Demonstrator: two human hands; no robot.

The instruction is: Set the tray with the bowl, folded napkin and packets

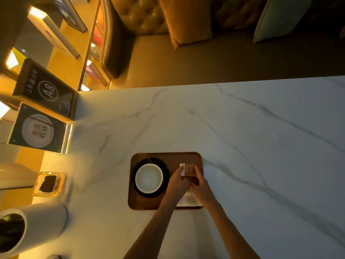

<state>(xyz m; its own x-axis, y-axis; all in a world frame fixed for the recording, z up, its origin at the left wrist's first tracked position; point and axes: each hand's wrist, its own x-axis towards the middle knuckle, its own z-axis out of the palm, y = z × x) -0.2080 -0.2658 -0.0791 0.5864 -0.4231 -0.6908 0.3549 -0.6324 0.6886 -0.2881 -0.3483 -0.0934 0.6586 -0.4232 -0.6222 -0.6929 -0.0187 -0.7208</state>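
A brown wooden tray [164, 156] lies on the marble table. On its left side a white bowl [148, 178] sits on a black saucer [165, 186]. On the right side a brown and white packet [189, 170] is held between my left hand [178, 183] and my right hand [200, 186], low over the tray. A folded white napkin [188, 200] lies under my hands at the tray's near right corner, partly hidden by them.
A glass dish [49, 184] with dark contents and a white cylindrical holder [37, 227] stand at the table's left edge. Two sign stands [39, 128] are at the far left. A leather sofa [205, 53] with cushions lies beyond the table's far edge.
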